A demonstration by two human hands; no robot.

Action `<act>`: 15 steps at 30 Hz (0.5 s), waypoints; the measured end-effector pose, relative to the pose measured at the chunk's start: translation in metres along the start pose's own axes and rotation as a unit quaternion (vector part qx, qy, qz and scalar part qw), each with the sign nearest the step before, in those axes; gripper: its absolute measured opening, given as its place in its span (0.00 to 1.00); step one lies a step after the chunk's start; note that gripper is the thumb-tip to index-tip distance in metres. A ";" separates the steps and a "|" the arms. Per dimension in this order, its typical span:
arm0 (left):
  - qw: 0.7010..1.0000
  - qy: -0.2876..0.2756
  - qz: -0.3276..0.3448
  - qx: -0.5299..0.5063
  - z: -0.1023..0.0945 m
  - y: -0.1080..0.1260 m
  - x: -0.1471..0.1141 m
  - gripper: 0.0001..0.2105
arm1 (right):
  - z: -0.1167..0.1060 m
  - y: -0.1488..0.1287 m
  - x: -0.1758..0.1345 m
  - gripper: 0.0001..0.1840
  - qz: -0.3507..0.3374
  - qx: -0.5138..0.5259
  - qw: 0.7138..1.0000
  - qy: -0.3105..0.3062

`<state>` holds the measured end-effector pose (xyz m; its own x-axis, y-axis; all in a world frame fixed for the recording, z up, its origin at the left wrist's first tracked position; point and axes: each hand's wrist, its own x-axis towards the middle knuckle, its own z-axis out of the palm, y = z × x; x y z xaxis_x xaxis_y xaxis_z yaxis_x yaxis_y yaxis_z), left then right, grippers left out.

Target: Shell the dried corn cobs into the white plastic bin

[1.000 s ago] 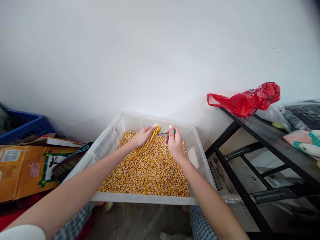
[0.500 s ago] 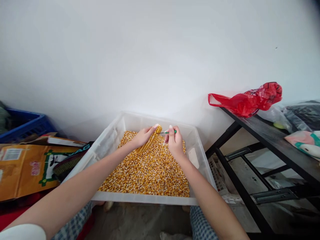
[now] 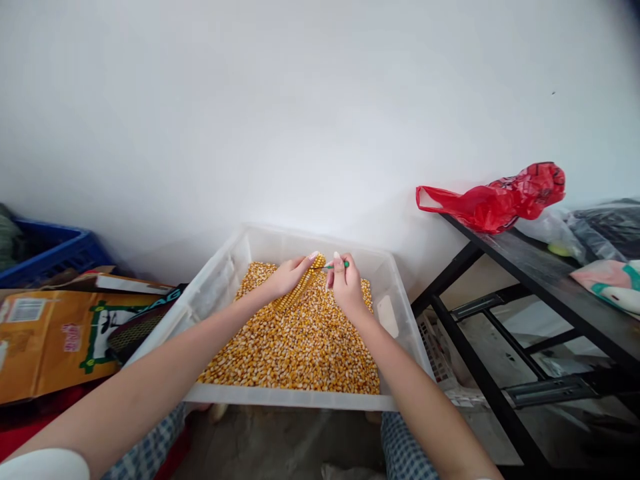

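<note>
My left hand (image 3: 293, 275) is closed round a yellow corn cob (image 3: 301, 289), which tilts with its upper end to the right. Most of the cob's visible side is covered in kernels. My right hand (image 3: 346, 283) grips a thin screwdriver-like tool with a green handle (image 3: 342, 265). The tool's dark metal shaft points left, and its tip meets the cob near the upper end. Below both hands, loose corn kernels (image 3: 300, 353) fill the bottom of a translucent plastic bin (image 3: 290, 398).
To the right stands a black metal-framed table (image 3: 540, 267) with a red plastic bag (image 3: 500, 200) on its corner. On the left are an orange cardboard box (image 3: 55, 347) and a blue crate (image 3: 65, 252). A white wall (image 3: 320, 113) rises behind the bin.
My right hand and the tool have shifted slightly left and down, bringing the shaft further onto the cob. My left hand still holds the cob in nearly the same place.
</note>
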<state>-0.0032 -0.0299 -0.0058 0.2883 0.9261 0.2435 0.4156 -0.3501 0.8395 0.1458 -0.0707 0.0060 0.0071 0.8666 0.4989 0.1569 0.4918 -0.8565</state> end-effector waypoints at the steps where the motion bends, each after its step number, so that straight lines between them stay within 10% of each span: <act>1: 1.000 -0.003 0.005 0.005 0.001 0.000 0.000 0.29 | -0.001 0.000 0.001 0.15 0.004 -0.001 1.000 0.000; 15: 0.985 -0.031 0.025 0.165 -0.005 0.006 -0.005 0.28 | -0.003 0.008 0.011 0.19 0.099 0.043 0.993 0.037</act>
<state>-0.0066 -0.0362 0.0000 0.3640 0.8997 0.2411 0.6547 -0.4313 0.6208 0.1501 -0.0573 0.0051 0.1017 0.9403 0.3247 0.0594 0.3201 -0.9455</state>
